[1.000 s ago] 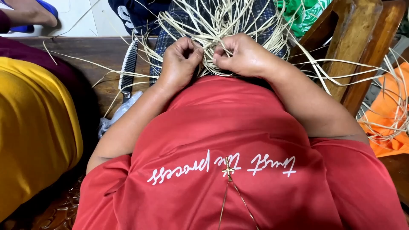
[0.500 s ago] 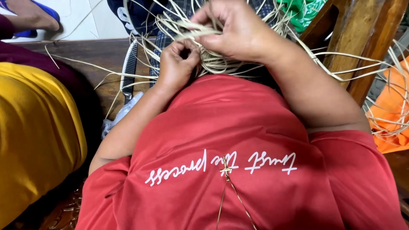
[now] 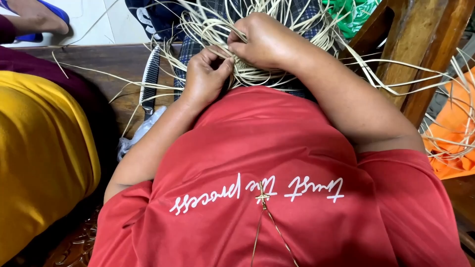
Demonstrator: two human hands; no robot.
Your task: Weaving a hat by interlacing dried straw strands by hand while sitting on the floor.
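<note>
A tangle of pale straw strands (image 3: 217, 29) lies on my lap over dark checked cloth (image 3: 302, 24), with a small woven piece (image 3: 250, 74) at its middle. My left hand (image 3: 207, 76) pinches strands at the woven piece's left edge. My right hand (image 3: 264, 42) is closed over strands on top of it, just above and touching the left hand. Long loose strands (image 3: 396, 81) fan out to the right. The woven piece is mostly hidden under both hands. My red shirt (image 3: 277, 198) fills the lower view.
A person in yellow clothing (image 3: 39, 158) sits close at the left, with a foot in a blue sandal (image 3: 34, 17) at top left. A wooden chair frame (image 3: 420, 54) stands at the right beside orange cloth (image 3: 455, 128). Dark wooden floorboard (image 3: 104, 62) lies beyond.
My right hand rose from beside the left hand to above it, pulling strands up and over the woven piece. The left hand stayed gripping the piece's left edge.
</note>
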